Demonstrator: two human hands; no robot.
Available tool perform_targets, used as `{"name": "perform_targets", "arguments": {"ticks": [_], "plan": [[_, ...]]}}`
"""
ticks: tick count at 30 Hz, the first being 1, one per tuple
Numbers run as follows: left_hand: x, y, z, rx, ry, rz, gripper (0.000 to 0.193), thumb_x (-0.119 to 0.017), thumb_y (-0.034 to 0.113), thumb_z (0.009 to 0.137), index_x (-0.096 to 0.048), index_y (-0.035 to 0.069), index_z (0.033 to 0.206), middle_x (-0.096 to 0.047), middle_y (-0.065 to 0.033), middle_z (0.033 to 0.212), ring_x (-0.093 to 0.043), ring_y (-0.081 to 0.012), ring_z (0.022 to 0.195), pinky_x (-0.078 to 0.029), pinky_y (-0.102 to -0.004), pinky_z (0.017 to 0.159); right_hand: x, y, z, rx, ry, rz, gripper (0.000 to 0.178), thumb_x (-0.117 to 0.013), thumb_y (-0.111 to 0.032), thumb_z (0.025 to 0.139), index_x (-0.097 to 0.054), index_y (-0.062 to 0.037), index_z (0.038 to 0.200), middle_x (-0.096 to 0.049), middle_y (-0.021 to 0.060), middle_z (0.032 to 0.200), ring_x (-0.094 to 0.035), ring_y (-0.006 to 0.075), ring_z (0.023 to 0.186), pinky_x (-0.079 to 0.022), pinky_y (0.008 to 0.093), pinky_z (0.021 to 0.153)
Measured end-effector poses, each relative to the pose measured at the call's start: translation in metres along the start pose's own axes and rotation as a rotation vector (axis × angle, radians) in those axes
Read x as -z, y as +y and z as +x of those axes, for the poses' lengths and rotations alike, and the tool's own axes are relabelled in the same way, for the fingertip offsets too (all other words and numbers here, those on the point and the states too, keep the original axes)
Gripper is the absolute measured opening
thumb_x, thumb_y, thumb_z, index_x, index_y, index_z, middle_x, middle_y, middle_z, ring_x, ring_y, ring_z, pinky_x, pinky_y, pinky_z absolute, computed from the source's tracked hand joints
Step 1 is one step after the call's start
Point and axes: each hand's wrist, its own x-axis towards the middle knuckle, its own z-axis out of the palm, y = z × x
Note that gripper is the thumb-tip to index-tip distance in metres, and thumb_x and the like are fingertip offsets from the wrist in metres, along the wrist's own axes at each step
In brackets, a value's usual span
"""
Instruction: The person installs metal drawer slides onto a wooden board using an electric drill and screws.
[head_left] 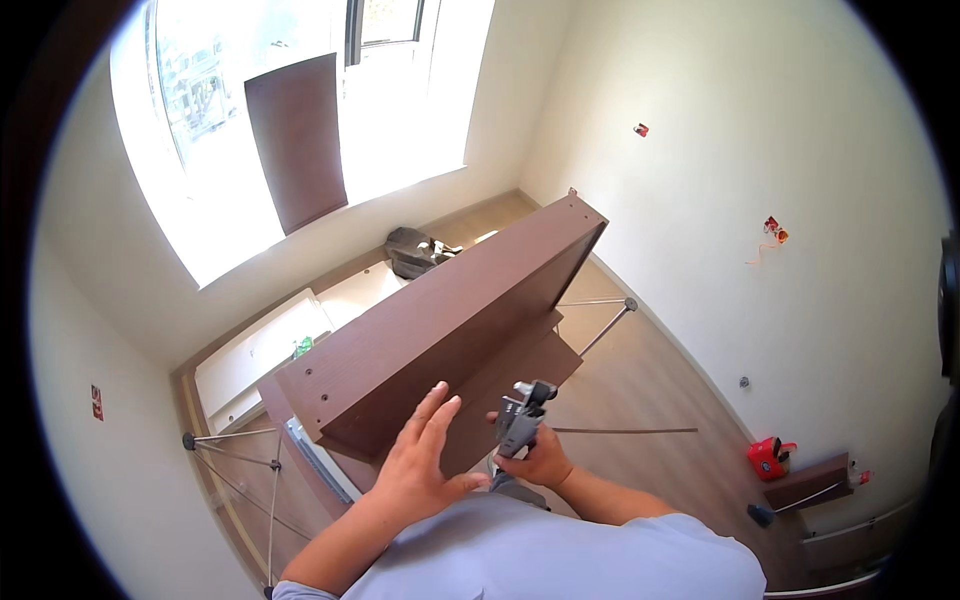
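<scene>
My right hand [545, 462] is wrapped round the grip of a grey and black hand tool [518, 424], held up in front of my body. Its exact kind is not clear. To its left, my left hand [418, 472] is raised with the fingers stretched out and the thumb apart; nothing is in it. Just beyond both hands stands a long dark brown wooden cabinet carcass [440, 330], running from near left to far right. Small dark holes show near the ends of its top panel. Part of its lower inside is hidden behind my hands.
White panels [262, 352] and a dark bag [408, 252] lie behind the cabinet. A brown board [298, 140] leans at the bright window. Metal-rod stands [235, 436] are at the left and right. A red case [768, 458] sits by the right wall.
</scene>
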Motion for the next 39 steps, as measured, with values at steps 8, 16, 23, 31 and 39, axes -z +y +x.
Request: {"name": "perform_targets", "arguments": {"ticks": [8, 16, 23, 31, 39], "plan": [[-0.031, 0.007, 0.209, 0.353, 0.375, 0.727, 0.084, -0.064, 0.067, 0.099, -0.053, 0.004, 0.155, -0.047, -0.0214, 0.165, -0.035, -0.043, 0.159, -0.028, -0.057, 0.129, 0.332, 0.202, 0.181, -0.086, 0.517, 0.371, 0.068, -0.084, 0.001, 0.082, -0.057, 0.0, 0.144, -0.066, 0.012, 0.138, -0.066, 0.0245, 0.126, -0.052, 0.0384, 0.111], [-0.078, -0.01, 0.283, 0.764, 0.097, 0.872, 0.079, -0.053, 0.054, 0.103, -0.039, 0.009, 0.167, -0.041, -0.0153, 0.17, -0.03, -0.035, 0.162, -0.014, -0.0541, 0.135, 0.436, 0.357, 0.307, -0.19, 0.456, 0.24, 0.06, -0.09, -0.006, 0.079, -0.06, -0.0027, 0.131, -0.074, 0.0094, 0.118, -0.072, 0.0226, 0.111, -0.056, 0.038, 0.102], [-0.089, -0.034, 0.301, 0.73, 0.108, 0.919, 0.081, -0.048, 0.06, 0.104, -0.039, 0.01, 0.167, -0.043, -0.0139, 0.169, -0.032, -0.0323, 0.161, -0.014, -0.0541, 0.135, 0.433, 0.39, 0.362, -0.182, 0.341, 0.217, 0.058, -0.088, 0.002, 0.079, -0.06, -0.0031, 0.13, -0.073, 0.0081, 0.118, -0.071, 0.0211, 0.11, -0.056, 0.0375, 0.102], [-0.089, -0.05, 0.311, 0.697, 0.116, 0.924, 0.082, -0.044, 0.064, 0.105, -0.041, 0.009, 0.166, -0.044, -0.0159, 0.168, -0.034, -0.0355, 0.159, -0.016, -0.0551, 0.133, 0.413, 0.468, 0.355, -0.233, 0.241, 0.214, 0.062, -0.092, -0.001, 0.078, -0.059, -0.0016, 0.131, -0.072, 0.0093, 0.122, -0.069, 0.0197, 0.114, -0.055, 0.0367, 0.101], [-0.102, -0.049, 0.32, 0.713, 0.152, 0.878, 0.081, -0.047, 0.061, 0.104, -0.042, 0.009, 0.165, -0.045, -0.0163, 0.168, -0.036, -0.0363, 0.159, -0.015, -0.0549, 0.133, 0.416, 0.504, 0.358, -0.225, 0.223, -0.039, 0.059, -0.092, -0.001, 0.079, -0.059, -0.0006, 0.127, -0.073, 0.0093, 0.12, -0.071, 0.0222, 0.116, -0.057, 0.0386, 0.103]]}}
